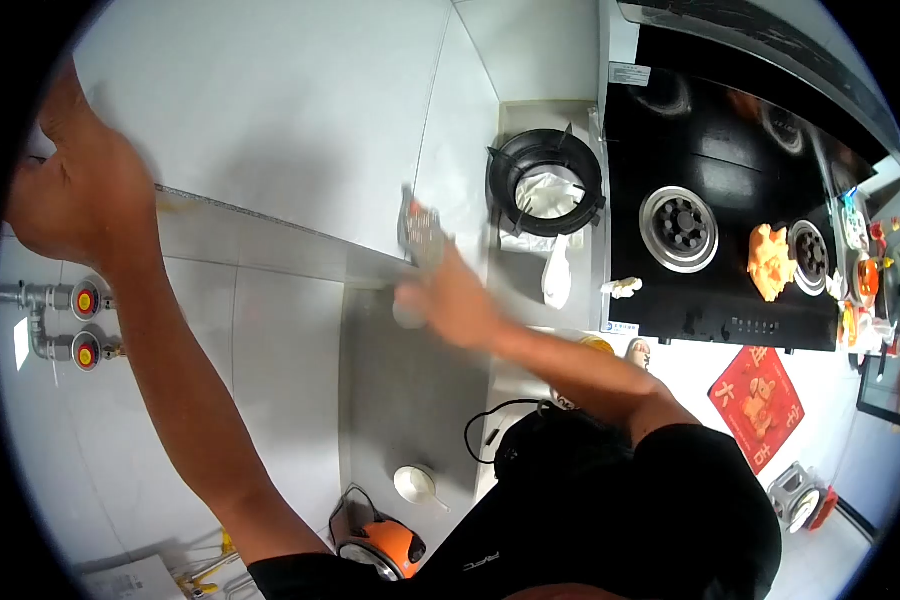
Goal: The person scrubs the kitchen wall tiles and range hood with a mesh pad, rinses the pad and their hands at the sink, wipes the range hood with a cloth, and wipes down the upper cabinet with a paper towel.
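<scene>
My right hand is smeared by motion but closes round a small flat grey thing with pale spots and a reddish patch, too blurred to name. It is close to the lower edge of the large white tiled surface. My left hand is bent at the wrist at the far upper left, against the same surface's left end. Its fingers run into the dark rim of the view, so their pose is hidden.
Right of my right hand lie a black pot stand and a white cloth. A black gas stove carries a crumpled orange cloth. Below are a white bowl and an orange-black appliance. Pipe valves stand left.
</scene>
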A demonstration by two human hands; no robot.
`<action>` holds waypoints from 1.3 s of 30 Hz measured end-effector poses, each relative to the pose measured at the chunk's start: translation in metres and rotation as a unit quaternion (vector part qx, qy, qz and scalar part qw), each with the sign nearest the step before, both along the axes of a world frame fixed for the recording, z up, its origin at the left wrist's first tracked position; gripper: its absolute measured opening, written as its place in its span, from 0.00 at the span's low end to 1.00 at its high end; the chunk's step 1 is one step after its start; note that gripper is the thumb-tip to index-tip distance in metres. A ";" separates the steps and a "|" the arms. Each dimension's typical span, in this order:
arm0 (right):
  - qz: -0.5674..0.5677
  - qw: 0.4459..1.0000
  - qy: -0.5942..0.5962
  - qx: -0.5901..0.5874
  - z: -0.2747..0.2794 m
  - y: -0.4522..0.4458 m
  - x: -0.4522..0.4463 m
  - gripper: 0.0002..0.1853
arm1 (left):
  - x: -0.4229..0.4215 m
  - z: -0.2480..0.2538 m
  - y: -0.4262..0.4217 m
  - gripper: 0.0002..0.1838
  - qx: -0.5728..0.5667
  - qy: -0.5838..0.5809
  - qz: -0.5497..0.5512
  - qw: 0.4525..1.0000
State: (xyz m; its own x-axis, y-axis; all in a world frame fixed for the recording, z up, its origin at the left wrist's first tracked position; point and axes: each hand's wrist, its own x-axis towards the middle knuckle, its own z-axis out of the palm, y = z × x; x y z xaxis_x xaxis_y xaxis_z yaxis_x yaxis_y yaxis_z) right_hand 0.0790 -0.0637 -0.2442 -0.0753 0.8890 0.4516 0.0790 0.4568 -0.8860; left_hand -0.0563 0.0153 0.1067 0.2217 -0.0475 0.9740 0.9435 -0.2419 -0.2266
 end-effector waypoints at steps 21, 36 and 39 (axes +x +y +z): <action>-0.068 0.991 0.112 0.036 -0.006 0.017 -0.030 0.47 | 0.009 -0.003 -0.007 0.23 0.009 0.012 0.003 1.000; -0.041 0.986 0.158 -0.025 -0.023 0.050 -0.015 0.42 | -0.020 0.010 -0.006 0.29 0.171 0.254 0.526 0.793; -0.038 0.969 0.139 -0.199 -0.078 0.068 -0.022 0.40 | -0.003 0.011 -0.010 0.29 0.151 0.233 0.482 0.831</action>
State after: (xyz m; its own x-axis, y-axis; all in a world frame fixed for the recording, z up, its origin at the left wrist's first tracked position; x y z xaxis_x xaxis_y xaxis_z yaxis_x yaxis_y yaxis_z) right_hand 0.0575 0.0040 -0.3223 0.0735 0.9952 0.0648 -0.1687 0.0764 -0.9827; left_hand -0.0590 0.0050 0.1175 0.6475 0.1441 0.7483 0.4591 0.7100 -0.5340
